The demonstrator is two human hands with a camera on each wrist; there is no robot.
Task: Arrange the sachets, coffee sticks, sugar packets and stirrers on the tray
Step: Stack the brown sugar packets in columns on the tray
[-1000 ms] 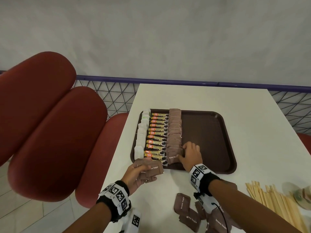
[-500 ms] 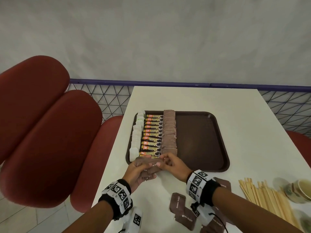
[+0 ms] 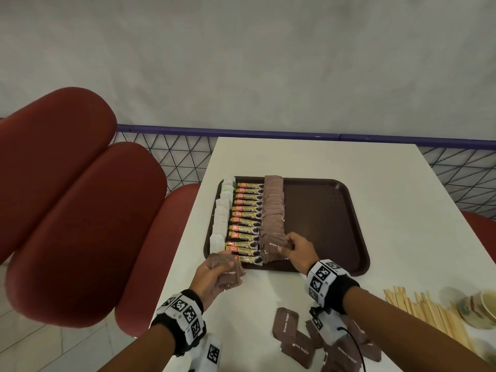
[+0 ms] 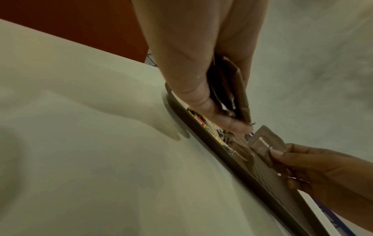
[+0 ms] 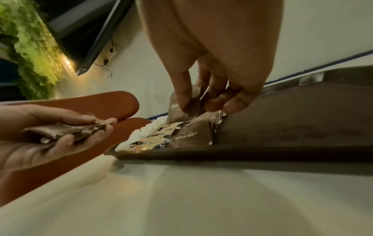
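Brown sugar packet point(image 3: 276, 244), printed white, pinched in right hand point(image 3: 298, 251); left hand point(image 3: 212, 277) clasps several more.

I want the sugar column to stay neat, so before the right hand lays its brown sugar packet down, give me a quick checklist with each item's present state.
1. Right hand pinches one brown sugar packet: ok.
2. Packet is over the near end of the sugar column: ok.
3. Packet lies flat in line: not ok, it is tilted and off the tray.
4. Left hand holds the spare packets: ok.
5. Room left at the column's near end: cannot tell.
6. Coffee sticks undisturbed: ok.
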